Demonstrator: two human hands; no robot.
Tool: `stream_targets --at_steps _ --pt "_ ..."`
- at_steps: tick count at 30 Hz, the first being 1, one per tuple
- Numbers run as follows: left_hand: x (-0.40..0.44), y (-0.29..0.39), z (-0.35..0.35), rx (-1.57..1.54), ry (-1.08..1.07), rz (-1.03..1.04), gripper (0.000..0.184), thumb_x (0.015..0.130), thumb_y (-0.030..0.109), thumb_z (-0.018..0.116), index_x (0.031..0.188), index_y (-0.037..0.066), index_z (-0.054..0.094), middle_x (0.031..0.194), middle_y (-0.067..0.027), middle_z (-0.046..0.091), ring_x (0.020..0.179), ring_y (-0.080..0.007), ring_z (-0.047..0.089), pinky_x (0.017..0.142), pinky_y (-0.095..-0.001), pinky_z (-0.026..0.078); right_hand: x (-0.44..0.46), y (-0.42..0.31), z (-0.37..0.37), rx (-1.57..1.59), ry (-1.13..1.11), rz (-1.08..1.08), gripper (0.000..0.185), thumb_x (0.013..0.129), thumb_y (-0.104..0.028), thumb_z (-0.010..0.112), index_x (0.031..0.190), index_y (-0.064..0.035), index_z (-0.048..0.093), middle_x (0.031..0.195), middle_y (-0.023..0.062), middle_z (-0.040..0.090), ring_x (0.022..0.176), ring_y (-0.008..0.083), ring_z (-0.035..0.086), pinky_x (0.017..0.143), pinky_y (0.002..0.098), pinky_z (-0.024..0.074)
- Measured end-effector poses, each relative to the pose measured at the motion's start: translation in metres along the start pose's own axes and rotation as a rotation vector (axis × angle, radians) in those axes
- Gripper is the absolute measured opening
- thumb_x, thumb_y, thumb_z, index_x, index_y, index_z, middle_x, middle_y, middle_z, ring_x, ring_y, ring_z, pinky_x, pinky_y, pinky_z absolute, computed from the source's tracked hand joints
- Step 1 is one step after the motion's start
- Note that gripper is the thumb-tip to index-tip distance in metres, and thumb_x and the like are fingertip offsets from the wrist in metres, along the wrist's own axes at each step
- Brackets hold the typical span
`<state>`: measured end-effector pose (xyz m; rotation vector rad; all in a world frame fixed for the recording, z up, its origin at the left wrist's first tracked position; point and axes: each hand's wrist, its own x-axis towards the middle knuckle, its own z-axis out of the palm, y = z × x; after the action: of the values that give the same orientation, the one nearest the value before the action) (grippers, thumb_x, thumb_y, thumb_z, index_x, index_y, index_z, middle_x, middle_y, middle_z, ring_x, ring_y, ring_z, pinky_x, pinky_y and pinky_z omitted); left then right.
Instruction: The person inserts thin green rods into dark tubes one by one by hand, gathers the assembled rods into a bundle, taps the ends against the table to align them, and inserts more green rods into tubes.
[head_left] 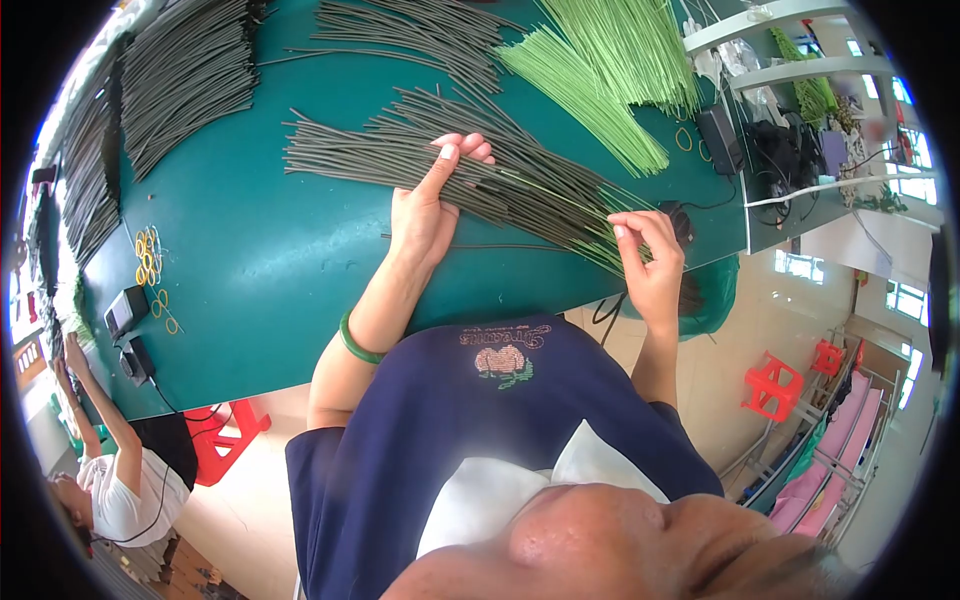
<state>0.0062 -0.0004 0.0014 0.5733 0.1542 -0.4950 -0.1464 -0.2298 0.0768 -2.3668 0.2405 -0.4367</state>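
My left hand [430, 200] is closed around a bundle of thin dark green stems [350, 150], its thumb lying over the top. The bundle slants across the table, its ends uneven on the left. At its right end my right hand [652, 258] is closed, with thumb and forefinger pinched on thin stems. A few lighter green stems [545, 192] show among the dark ones there. More dark stems lie just behind the bundle, and I cannot tell exactly where the two groups part. A single loose stem [490, 246] lies in front.
The green table [250, 330] carries piles of dark stems [190, 75] at back left and bright green stems [600, 80] at back right. Yellow rubber bands [148, 258] and black adapters [125, 311] lie left. A co-worker [125, 490] sits at left. Red stools [772, 386] stand right.
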Motion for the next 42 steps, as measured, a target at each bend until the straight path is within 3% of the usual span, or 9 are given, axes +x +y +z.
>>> stream_targets --at_steps 10,32,42 --pt "-0.001 0.000 0.002 0.026 0.014 0.004 0.016 0.103 0.010 0.063 0.116 0.001 0.065 0.118 -0.0159 0.071 0.111 -0.0283 0.070 0.102 -0.0437 0.058 0.000 0.001 0.004 -0.012 -0.013 0.006 0.013 0.094 0.000 0.068 0.104 -0.0062 0.075 0.095 0.0033 0.071 0.087 0.0170 0.060 0.067 0.0291 0.0476" --pt "-0.002 -0.001 0.002 0.029 0.001 0.015 0.017 0.102 0.010 0.064 0.116 0.001 0.065 0.118 -0.0162 0.072 0.111 -0.0296 0.070 0.101 -0.0447 0.058 0.000 -0.002 0.009 0.004 -0.020 0.027 0.013 0.094 0.001 0.068 0.104 -0.0053 0.075 0.094 0.0044 0.071 0.083 0.0169 0.058 0.066 0.0295 0.0479" --pt "-0.015 -0.011 0.010 0.100 -0.135 -0.136 0.018 0.100 0.008 0.067 0.117 0.001 0.066 0.115 -0.0142 0.072 0.112 -0.0237 0.068 0.098 -0.0392 0.057 0.030 -0.038 0.065 0.026 0.047 -0.206 0.015 0.090 -0.002 0.074 0.105 -0.0036 0.073 0.100 0.0090 0.071 0.090 0.0261 0.068 0.077 0.0357 0.0548"
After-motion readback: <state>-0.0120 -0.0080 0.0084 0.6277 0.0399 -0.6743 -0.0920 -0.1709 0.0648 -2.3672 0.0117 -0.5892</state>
